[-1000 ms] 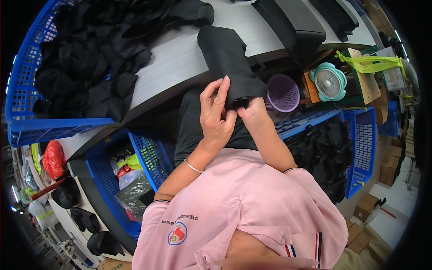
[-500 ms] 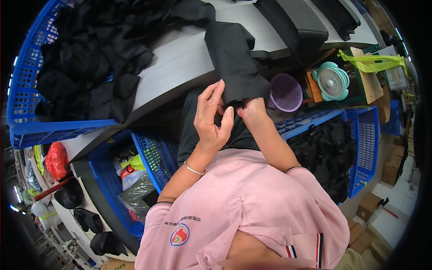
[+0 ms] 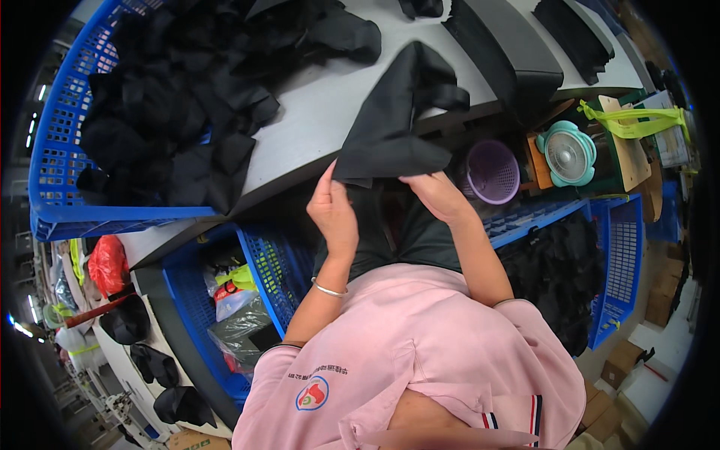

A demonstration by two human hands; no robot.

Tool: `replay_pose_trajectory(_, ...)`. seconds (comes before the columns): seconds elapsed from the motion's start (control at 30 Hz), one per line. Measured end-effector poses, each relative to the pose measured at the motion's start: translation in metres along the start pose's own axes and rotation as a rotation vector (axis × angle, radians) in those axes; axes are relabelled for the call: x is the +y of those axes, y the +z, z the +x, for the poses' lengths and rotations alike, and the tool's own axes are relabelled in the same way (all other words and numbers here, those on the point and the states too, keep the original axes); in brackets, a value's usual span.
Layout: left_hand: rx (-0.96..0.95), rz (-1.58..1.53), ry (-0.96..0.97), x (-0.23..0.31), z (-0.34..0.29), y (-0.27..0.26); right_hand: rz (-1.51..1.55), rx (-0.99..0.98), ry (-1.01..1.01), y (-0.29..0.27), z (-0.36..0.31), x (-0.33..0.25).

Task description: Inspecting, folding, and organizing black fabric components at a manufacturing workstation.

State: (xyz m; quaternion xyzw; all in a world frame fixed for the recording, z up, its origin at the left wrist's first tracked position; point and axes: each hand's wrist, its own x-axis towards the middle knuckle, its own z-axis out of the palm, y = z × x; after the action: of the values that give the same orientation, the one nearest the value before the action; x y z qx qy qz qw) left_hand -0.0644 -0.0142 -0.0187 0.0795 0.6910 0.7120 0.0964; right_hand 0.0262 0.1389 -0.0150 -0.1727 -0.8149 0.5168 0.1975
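Observation:
A black fabric piece [image 3: 386, 131] is stretched between my two hands, its far part rising over the edge of the grey worktable [image 3: 315, 109]. My left hand [image 3: 333, 214], with a silver bangle on the wrist, pinches its near left corner between thumb and fingers. At the near right edge my right hand [image 3: 439, 196] grips the cloth, with some fingers hidden underneath. A small dark flap shows below the near edge beside my left fingers.
Black fabric pieces [image 3: 172, 112] overflow a blue basket [image 3: 56, 157] at the left. Black stacks [image 3: 514, 52] lie at the back right. Below are a purple basket [image 3: 492, 172], a teal fan [image 3: 568, 153], a blue crate [image 3: 619, 259] and a blue bin [image 3: 199, 300].
The fabric piece has gone from a narrow folded shape to a wider spread one. My hands have moved apart, and my left hand now grips its corner.

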Motion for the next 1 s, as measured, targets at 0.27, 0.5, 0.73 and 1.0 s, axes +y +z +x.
replay_pose_trajectory(0.27, -0.222, -0.324, -0.362, -0.041, 0.006, 0.023, -0.776, 0.261, -0.233, 0.047, 0.012, 0.009)
replay_pose_trajectory(0.5, -0.205, -0.583, -0.581, -0.015, 0.003, 0.057, -0.701, 0.344, -0.321, 0.055, 0.029, 0.022)
replay_pose_trajectory(0.73, -0.328, -0.481, -0.577, -0.043, 0.008, 0.04, -0.889, 0.008, -0.133, 0.052, 0.055, 0.006)
replay_pose_trajectory(1.0, 0.023, -0.063, 0.07, -0.032, 0.01, 0.031, -0.85, -0.085, 0.013, 0.056, 0.067, 0.014)
